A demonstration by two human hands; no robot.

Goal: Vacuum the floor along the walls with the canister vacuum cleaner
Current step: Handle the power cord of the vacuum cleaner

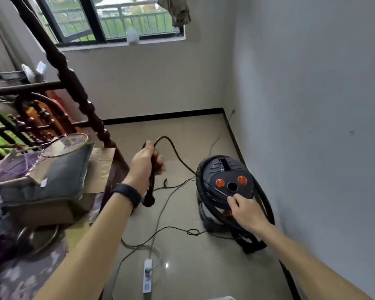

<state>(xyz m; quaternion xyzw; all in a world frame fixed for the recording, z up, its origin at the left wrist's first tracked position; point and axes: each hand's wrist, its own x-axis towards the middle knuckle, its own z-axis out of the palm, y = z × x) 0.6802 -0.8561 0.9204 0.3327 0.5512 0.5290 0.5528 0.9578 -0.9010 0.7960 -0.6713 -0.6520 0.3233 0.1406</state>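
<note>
A black canister vacuum cleaner [225, 187] with two orange knobs stands on the tiled floor by the right wall. Its ribbed black hose [265, 198] is looped around the body. My left hand [146, 163] grips a bundle of the black power cord [180, 156], whose plug hangs below my wrist. One strand runs from my fist over to the canister. My right hand [245, 211] reaches down onto the front of the vacuum's lid, fingers curled against the hose and lid edge; what they grip is hidden.
A white power strip [147, 276] lies on the floor in front, with thin cables trailing across the tiles. To the left stands a dark wooden bedpost [74, 83], a cardboard box [100, 167], a grey cushion and a badminton racket. Black skirting [165, 116] lines the walls.
</note>
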